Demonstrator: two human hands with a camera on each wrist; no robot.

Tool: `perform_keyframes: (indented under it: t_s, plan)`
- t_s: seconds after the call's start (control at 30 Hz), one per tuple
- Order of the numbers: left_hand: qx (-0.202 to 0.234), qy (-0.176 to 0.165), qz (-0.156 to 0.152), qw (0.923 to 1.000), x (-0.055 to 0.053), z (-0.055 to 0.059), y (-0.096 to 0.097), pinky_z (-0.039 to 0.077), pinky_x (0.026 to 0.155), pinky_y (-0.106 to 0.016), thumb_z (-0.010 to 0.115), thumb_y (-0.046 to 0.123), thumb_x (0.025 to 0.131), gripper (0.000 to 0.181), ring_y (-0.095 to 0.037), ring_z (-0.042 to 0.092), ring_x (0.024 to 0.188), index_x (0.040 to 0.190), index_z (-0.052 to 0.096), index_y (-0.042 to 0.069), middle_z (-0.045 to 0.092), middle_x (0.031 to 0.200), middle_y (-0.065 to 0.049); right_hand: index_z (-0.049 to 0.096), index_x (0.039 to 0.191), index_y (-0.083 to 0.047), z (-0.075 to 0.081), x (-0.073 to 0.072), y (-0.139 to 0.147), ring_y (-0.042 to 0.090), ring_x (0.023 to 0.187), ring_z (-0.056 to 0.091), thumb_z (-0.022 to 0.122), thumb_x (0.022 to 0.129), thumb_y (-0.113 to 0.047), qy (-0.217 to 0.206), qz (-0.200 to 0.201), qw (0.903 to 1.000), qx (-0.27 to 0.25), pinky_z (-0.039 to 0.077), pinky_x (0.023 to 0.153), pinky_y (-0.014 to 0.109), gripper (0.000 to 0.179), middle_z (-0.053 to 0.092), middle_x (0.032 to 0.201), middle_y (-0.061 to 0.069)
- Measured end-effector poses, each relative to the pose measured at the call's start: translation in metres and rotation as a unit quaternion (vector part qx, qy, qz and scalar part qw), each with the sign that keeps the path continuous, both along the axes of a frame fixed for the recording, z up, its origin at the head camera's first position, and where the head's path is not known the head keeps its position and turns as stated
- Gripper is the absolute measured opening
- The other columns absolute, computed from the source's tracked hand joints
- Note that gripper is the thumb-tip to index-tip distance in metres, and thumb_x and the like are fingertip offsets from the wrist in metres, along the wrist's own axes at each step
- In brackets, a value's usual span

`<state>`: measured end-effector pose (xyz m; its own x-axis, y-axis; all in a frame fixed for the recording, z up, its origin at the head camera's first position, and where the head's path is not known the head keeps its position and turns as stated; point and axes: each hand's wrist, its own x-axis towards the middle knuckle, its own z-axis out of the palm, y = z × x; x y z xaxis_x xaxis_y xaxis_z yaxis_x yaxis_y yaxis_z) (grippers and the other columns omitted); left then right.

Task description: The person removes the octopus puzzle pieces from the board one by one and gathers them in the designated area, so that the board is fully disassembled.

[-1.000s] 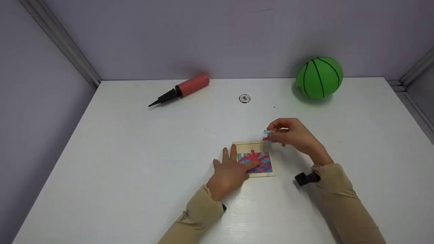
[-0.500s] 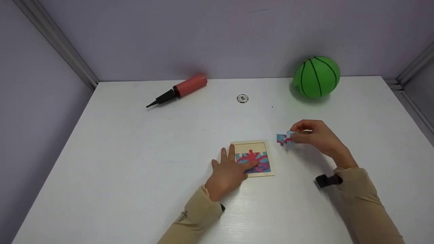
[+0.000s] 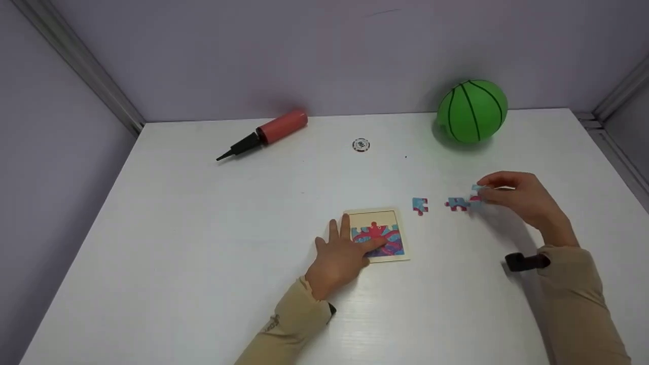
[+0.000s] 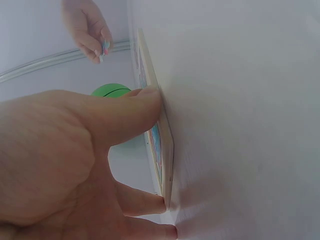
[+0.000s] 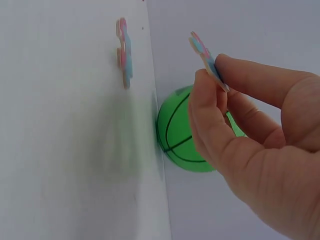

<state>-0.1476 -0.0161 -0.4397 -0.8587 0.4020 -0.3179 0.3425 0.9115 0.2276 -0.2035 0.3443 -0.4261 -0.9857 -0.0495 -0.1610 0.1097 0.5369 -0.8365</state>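
Observation:
My left hand [image 3: 337,261] lies with fingers spread over a small wooden puzzle tray [image 3: 407,251]. One finger rests on the joined pieces [image 3: 391,243], which show a pink octopus-like figure; the tray's top strip is bare wood. In the left wrist view the thumb and two fingertips touch the tray's edge. Farther right, my right hand [image 3: 525,200] pinches a blue and pink puzzle piece [image 5: 209,62] between thumb and fingers, raised off the table. Two similar pieces lie right of the tray: a nearer piece [image 3: 419,204] and a farther piece [image 3: 457,204] close to the held one.
A green ball [image 3: 472,111] with black lines stands at the back right, against the wall. Along the back left lies a red and black hand pump [image 3: 268,132]. A round black and white chip [image 3: 361,145] lies between them on the white table [image 3: 203,243].
My right hand has moved right, away from the tray, carrying the puzzle piece. Two pieces on the table have come into sight behind it. The left hand has stayed on the tray.

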Motion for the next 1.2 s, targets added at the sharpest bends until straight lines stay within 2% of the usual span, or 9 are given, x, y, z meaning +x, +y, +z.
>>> perform_keyframes:
  t_s: [0.1, 0.2, 0.4, 0.5, 0.67, 0.77, 0.93, 1.1, 1.2]
  plan:
    - [0.000, -0.001, 0.000, 1.0000, 0.000, 0.000, 0.001, 0.034, 0.096, -0.064, 0.060, 0.032, 0.094, 0.053, -0.046, 0.018, 0.140, 0.140, 0.042, 0.049, 0.014, 0.156, -0.023, 0.061, 0.120, 0.001, 0.000, 0.002, 0.013, 0.004, 0.089, 0.062, 0.067, 0.090, -0.033, -0.010, -0.022, 0.9996, 0.013, 0.051, 0.079, 0.022, 0.046, 0.058, 0.110, -0.003]
    - [-0.006, 0.002, -0.004, 1.0000, 0.000, 0.000, 0.000, 0.035, 0.095, -0.064, 0.060, 0.033, 0.094, 0.053, -0.046, 0.018, 0.140, 0.141, 0.041, 0.050, 0.014, 0.156, -0.023, 0.060, 0.121, 0.001, -0.003, 0.004, 0.022, 0.006, 0.091, 0.061, 0.067, 0.090, -0.036, -0.025, -0.025, 0.9989, 0.030, 0.050, 0.078, 0.021, 0.049, 0.056, 0.114, 0.002]
    - [-0.014, -0.001, -0.005, 0.9999, 0.000, 0.001, 0.001, 0.036, 0.095, -0.064, 0.059, 0.034, 0.094, 0.054, -0.046, 0.018, 0.140, 0.141, 0.039, 0.051, 0.014, 0.156, -0.023, 0.058, 0.125, -0.001, -0.011, 0.002, 0.031, 0.018, 0.101, 0.046, 0.063, 0.092, -0.041, -0.053, -0.020, 0.9950, 0.082, 0.045, 0.076, 0.018, 0.052, 0.051, 0.125, 0.009]
    - [-0.013, -0.004, -0.002, 0.9999, -0.001, 0.001, 0.001, 0.035, 0.096, -0.064, 0.060, 0.034, 0.094, 0.054, -0.046, 0.018, 0.140, 0.141, 0.040, 0.051, 0.013, 0.156, -0.023, 0.057, 0.126, -0.001, -0.013, 0.002, 0.032, 0.019, 0.098, 0.047, 0.063, 0.092, -0.040, -0.060, -0.023, 0.9946, 0.081, 0.045, 0.076, 0.018, 0.052, 0.055, 0.118, 0.006]
    - [-0.013, -0.007, -0.003, 0.9999, -0.001, 0.001, 0.001, 0.034, 0.096, -0.065, 0.059, 0.034, 0.095, 0.053, -0.047, 0.017, 0.140, 0.141, 0.039, 0.051, 0.013, 0.157, -0.023, 0.057, 0.121, 0.004, -0.014, 0.001, 0.031, 0.012, 0.084, 0.054, 0.067, 0.090, -0.033, -0.055, -0.031, 0.9956, 0.069, 0.049, 0.073, 0.021, 0.049, 0.061, 0.097, -0.002]
    - [-0.014, -0.004, -0.004, 0.9999, -0.001, 0.001, 0.001, 0.035, 0.096, -0.064, 0.059, 0.034, 0.095, 0.053, -0.046, 0.018, 0.140, 0.141, 0.040, 0.051, 0.014, 0.156, -0.023, 0.058, 0.117, 0.005, -0.014, 0.000, 0.030, 0.009, 0.078, 0.057, 0.068, 0.090, -0.029, -0.048, -0.033, 0.9952, 0.079, 0.050, 0.070, 0.022, 0.045, 0.062, 0.091, -0.002]
    - [-0.012, -0.005, -0.001, 0.9999, -0.001, 0.002, 0.001, 0.036, 0.095, -0.063, 0.060, 0.033, 0.094, 0.053, -0.045, 0.019, 0.140, 0.140, 0.041, 0.051, 0.015, 0.156, -0.022, 0.061, 0.113, 0.004, -0.015, -0.002, 0.029, 0.009, 0.074, 0.057, 0.070, 0.088, -0.031, -0.046, -0.042, 0.9925, 0.105, 0.050, 0.067, 0.023, 0.043, 0.063, 0.086, -0.002]
    - [-0.002, -0.012, 0.005, 0.9999, -0.001, 0.002, 0.001, 0.035, 0.095, -0.064, 0.061, 0.032, 0.093, 0.054, -0.046, 0.018, 0.140, 0.140, 0.042, 0.050, 0.015, 0.156, -0.022, 0.063, 0.111, 0.004, -0.016, -0.002, 0.028, 0.009, 0.074, 0.057, 0.072, 0.086, -0.030, -0.046, -0.042, 0.9919, 0.110, 0.049, 0.066, 0.023, 0.042, 0.063, 0.085, -0.002]
    - [-0.001, -0.004, 0.000, 1.0000, -0.001, 0.002, 0.001, 0.036, 0.094, -0.064, 0.061, 0.032, 0.093, 0.055, -0.047, 0.020, 0.139, 0.141, 0.041, 0.050, 0.017, 0.155, -0.023, 0.062, 0.111, 0.004, -0.017, -0.002, 0.027, 0.010, 0.075, 0.056, 0.071, 0.087, -0.028, -0.048, -0.042, 0.9911, 0.117, 0.048, 0.066, 0.023, 0.040, 0.063, 0.086, -0.001]
